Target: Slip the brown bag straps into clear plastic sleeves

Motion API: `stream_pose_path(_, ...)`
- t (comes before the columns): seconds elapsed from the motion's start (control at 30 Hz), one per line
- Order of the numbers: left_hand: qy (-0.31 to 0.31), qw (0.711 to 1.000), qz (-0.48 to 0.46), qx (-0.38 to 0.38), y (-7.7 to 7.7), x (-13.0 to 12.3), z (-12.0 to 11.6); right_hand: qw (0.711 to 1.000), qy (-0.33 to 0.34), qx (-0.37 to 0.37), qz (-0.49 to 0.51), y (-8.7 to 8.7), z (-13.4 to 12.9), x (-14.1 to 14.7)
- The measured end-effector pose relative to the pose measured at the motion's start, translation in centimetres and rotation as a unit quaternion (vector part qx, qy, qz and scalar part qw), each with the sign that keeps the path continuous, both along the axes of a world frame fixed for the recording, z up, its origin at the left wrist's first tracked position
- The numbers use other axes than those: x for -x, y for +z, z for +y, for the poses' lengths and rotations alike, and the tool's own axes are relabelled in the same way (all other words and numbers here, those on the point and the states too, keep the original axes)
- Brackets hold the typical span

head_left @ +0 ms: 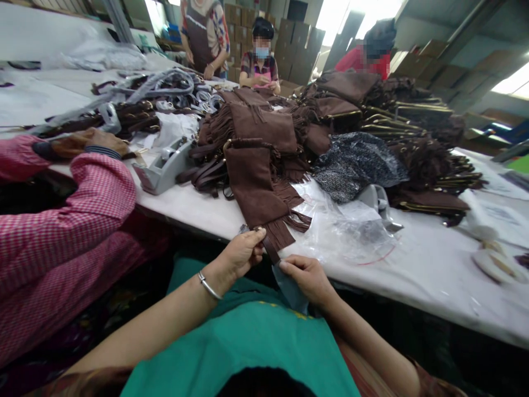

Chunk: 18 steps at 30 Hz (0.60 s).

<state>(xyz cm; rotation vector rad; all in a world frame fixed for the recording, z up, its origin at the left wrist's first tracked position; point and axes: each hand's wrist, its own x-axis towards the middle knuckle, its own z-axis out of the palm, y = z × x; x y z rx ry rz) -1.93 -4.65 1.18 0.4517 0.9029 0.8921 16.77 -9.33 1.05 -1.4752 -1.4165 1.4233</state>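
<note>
At the table's near edge, my left hand (243,253) is closed in a pinch on the end of a dark brown strap (270,251). The strap runs down to my right hand (309,280), whose thumb and fingers are closed on a thin grey-blue plastic sleeve (291,289) where the strap meets it. Just beyond my hands lies a brown fringed bag (254,179), its fringe hanging close to my left fingers. What my left fingertips cover is partly hidden.
Brown bags (264,124) are heaped behind. Wrapped straps (144,91) lie left, near a grey tape dispenser (163,165). Clear plastic bags (347,234), a speckled black bundle (357,165) and another dispenser (378,204) are right. A co-worker's checked sleeve (103,184) is close on my left.
</note>
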Motion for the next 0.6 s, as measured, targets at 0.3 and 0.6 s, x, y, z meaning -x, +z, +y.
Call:
stream_pose_path(0.3,-0.042,0.996,0.075,-0.006,-2.3,-1.7,-1.8,0.995,-0.083,-0.029,-0.038,-0.6,3.0,1.7)
stream_pose_path(0.6,-0.018,0.912,0.326,-0.248,-2.3,0.8,-2.6,0.995,-0.094,0.014,0.009,-1.8,4.0,2.7)
